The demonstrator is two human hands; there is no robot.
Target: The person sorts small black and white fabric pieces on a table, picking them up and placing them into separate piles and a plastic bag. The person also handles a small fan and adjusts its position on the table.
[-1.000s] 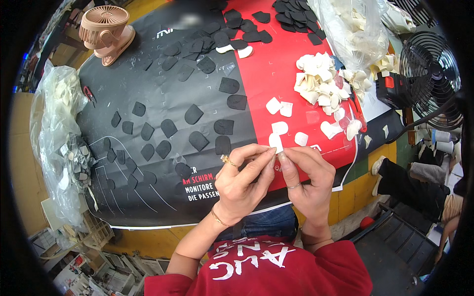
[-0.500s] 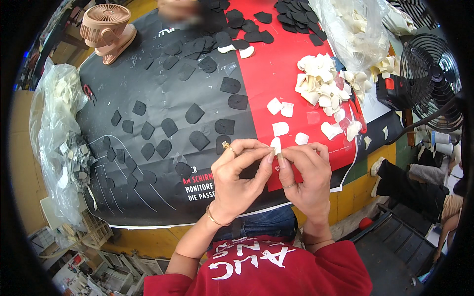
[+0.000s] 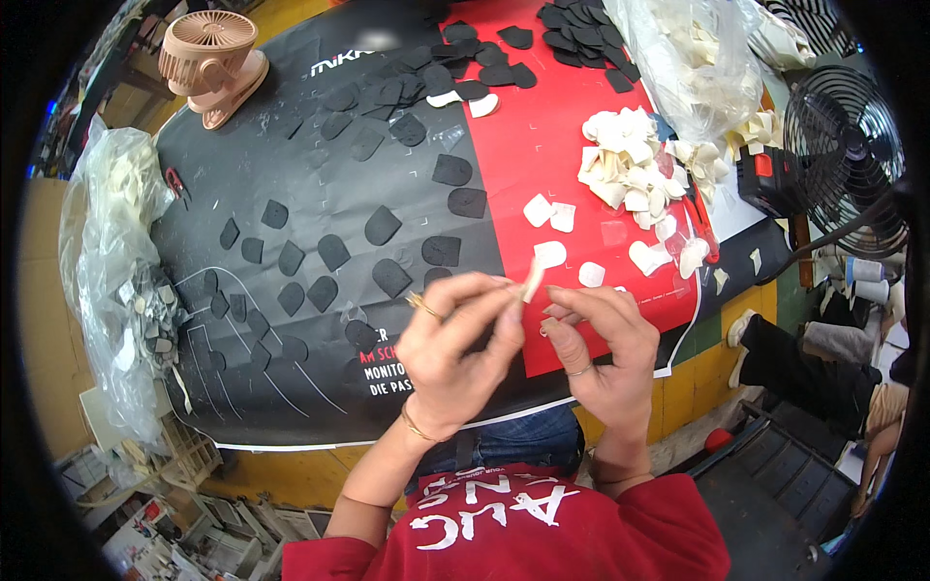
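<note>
My left hand (image 3: 460, 349) pinches a small cream patch (image 3: 533, 279) edge-on between thumb and fingertips, above the seam of the black and red mat. Just to its right, my right hand (image 3: 608, 353) is apart from the patch, its thumb and fingers parted. Whether a tiny scrap clings to those fingertips is too small to tell. Beyond my hands lie loose cream patches (image 3: 550, 254) on the red part. Black round-ended patches (image 3: 391, 278) are spread over the dark part to the left.
A cream heap (image 3: 625, 160) lies at right, beside red-handled scissors (image 3: 703, 228) and a plastic bag (image 3: 688, 68). Black patches (image 3: 581, 34) pile up at the back. A pink fan (image 3: 211, 63) stands far left, a black fan (image 3: 848, 145) right. Another bag (image 3: 111, 271) hangs at the left edge.
My hands have drawn apart. The cream patch, earlier between both hands' fingertips, stays in the left and has tilted. The blurred hand at the far edge has gone from there.
</note>
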